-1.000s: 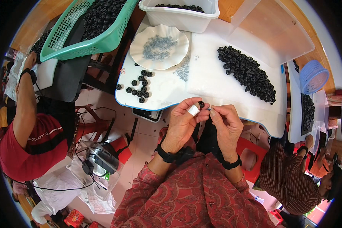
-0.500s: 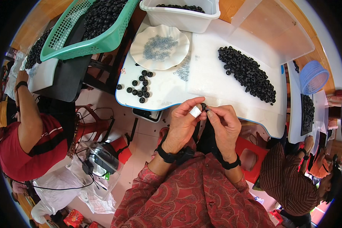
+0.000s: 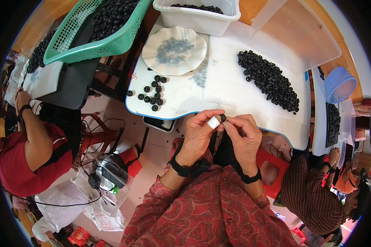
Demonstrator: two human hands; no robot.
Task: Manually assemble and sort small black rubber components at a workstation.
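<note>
My left hand pinches a small round black part between thumb and fingers, just off the table's front edge. White tape wraps the left thumb. Against that part press the closed thumb and fingertips of my right hand; whether they hold a tiny piece is hidden. Several loose black parts lie on the left of the white table. Behind them a scalloped white plate carries small clear pieces, with more spilled beside it. On the right spreads a large pile of black parts.
A white tub and a green basket hold more black parts. A clear panel stands at the back right, near a blue basket. Co-workers sit at left and right. A red stool is beside me.
My fingers have shifted slightly around the black part, and the right fingertips now cover more of its side. At the left, the co-worker's arm has pulled back from the board.
</note>
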